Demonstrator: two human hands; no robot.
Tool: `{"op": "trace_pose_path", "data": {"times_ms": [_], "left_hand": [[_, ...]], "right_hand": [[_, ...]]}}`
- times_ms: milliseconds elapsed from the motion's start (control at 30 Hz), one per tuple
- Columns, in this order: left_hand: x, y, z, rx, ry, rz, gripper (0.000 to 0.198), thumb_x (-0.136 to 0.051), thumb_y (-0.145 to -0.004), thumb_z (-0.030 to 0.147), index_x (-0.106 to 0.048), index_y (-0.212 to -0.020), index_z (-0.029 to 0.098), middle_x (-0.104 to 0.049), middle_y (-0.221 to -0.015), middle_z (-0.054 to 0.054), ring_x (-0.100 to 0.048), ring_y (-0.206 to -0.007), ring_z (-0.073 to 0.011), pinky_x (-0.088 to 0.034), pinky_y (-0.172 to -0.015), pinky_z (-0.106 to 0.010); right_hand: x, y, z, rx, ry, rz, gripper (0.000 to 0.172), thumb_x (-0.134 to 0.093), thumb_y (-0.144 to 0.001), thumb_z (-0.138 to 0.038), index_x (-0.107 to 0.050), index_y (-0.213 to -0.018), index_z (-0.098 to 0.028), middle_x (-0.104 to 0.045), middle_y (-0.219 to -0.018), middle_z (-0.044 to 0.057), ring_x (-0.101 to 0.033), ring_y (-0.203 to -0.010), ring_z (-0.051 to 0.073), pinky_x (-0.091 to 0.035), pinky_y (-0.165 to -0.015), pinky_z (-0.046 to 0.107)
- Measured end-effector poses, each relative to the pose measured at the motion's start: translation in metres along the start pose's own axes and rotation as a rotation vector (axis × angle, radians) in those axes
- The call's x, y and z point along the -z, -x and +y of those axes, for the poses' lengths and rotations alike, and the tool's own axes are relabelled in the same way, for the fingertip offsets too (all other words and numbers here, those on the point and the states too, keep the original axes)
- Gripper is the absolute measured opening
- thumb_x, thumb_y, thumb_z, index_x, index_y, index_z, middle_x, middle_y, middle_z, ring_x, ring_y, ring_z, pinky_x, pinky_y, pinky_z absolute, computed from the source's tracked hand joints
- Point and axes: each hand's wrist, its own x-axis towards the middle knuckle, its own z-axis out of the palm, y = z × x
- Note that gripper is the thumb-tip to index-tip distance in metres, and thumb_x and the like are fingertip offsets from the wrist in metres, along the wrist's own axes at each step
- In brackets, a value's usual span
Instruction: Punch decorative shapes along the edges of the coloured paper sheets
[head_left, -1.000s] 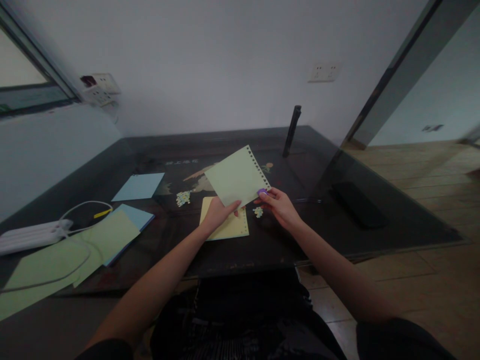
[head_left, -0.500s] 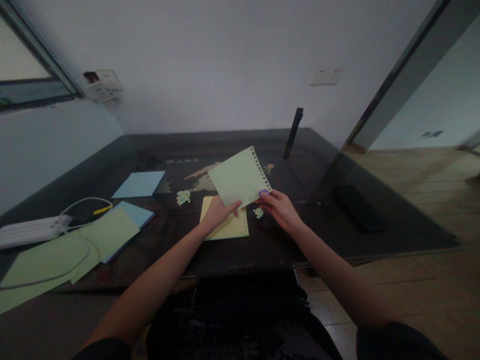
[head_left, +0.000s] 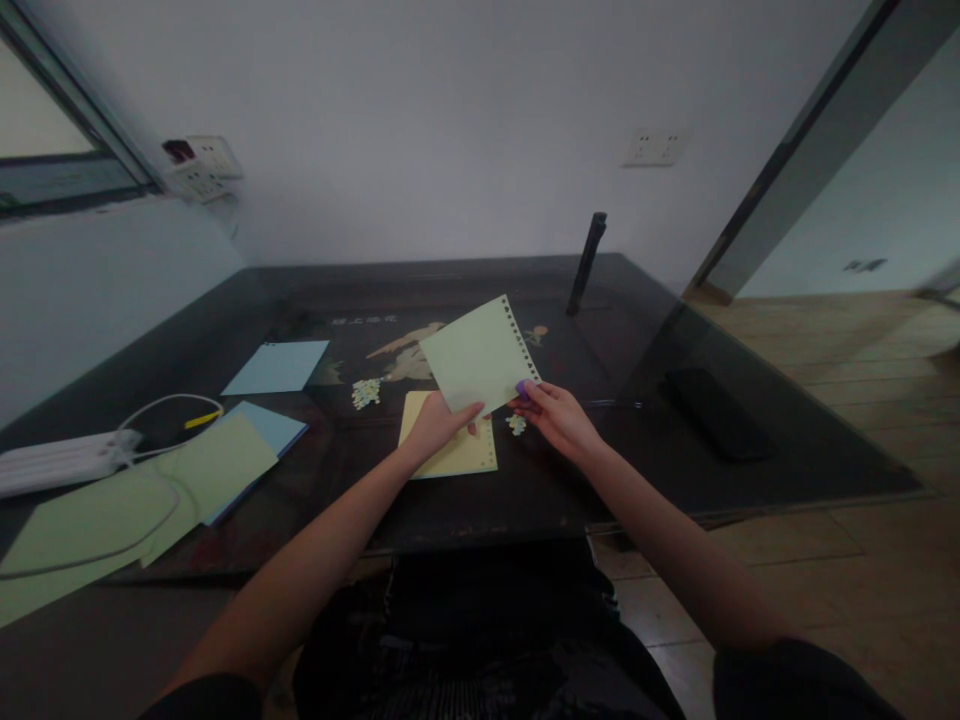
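Observation:
A pale green sheet of paper is held up above the table, tilted, with a row of punched holes along its right edge. My left hand pinches its lower edge, thumb on top. In my right hand is a small purple hole punch, set at the sheet's lower right corner by the last holes. Beneath, partly covered by my left hand, lies a stack of yellow paper with holes along its right side. Small punched-out paper bits sit below the punch, and a larger pile of bits lies farther left.
On the left of the dark table are a blue sheet, green sheets and a white power strip with its cable. A black upright object stands at the back right. A black flat object lies at the right.
The purple punch has turned slightly in my right hand and shows more of its body. The sheet has shifted very slightly right; my left hand keeps its grip.

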Motion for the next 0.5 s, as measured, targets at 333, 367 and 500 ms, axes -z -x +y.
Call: {"op": "trace_pose_path", "data": {"times_ms": [333, 367, 500], "left_hand": [[-0.0003, -0.0005, 0.0030, 0.031, -0.013, 0.026, 0.021, -0.060, -0.079, 0.029, -0.068, -0.074, 0.011, -0.069, -0.059, -0.005, -0.062, -0.054, -0.0145, -0.049, -0.059, -0.023], [-0.0002, -0.0006, 0.0022, 0.030, -0.014, 0.022, 0.022, -0.060, -0.079, 0.030, -0.069, -0.074, 0.011, -0.070, -0.060, -0.005, -0.062, -0.054, -0.0144, -0.048, -0.058, -0.023], [0.0004, -0.0010, -0.0008, 0.020, -0.028, 0.011, 0.027, -0.058, -0.081, 0.034, -0.069, -0.076, 0.010, -0.069, -0.058, -0.005, -0.061, -0.052, -0.0144, -0.047, -0.055, -0.023]], "right_hand": [[-0.0038, 0.0046, -0.0053, -0.004, -0.044, -0.075, 0.027, -0.083, -0.058, -0.032, -0.067, -0.076, -0.018, -0.067, -0.085, 0.004, -0.064, -0.079, 0.015, -0.051, -0.085, 0.033], [-0.0031, 0.0046, -0.0053, -0.008, -0.036, -0.073, 0.027, -0.083, -0.058, -0.032, -0.067, -0.076, -0.018, -0.067, -0.084, 0.004, -0.064, -0.078, 0.015, -0.052, -0.083, 0.032], [-0.0002, 0.0040, -0.0047, -0.004, 0.012, -0.051, 0.027, -0.081, -0.061, -0.034, -0.067, -0.078, -0.018, -0.066, -0.083, 0.003, -0.063, -0.075, 0.013, -0.050, -0.070, 0.027]]}}
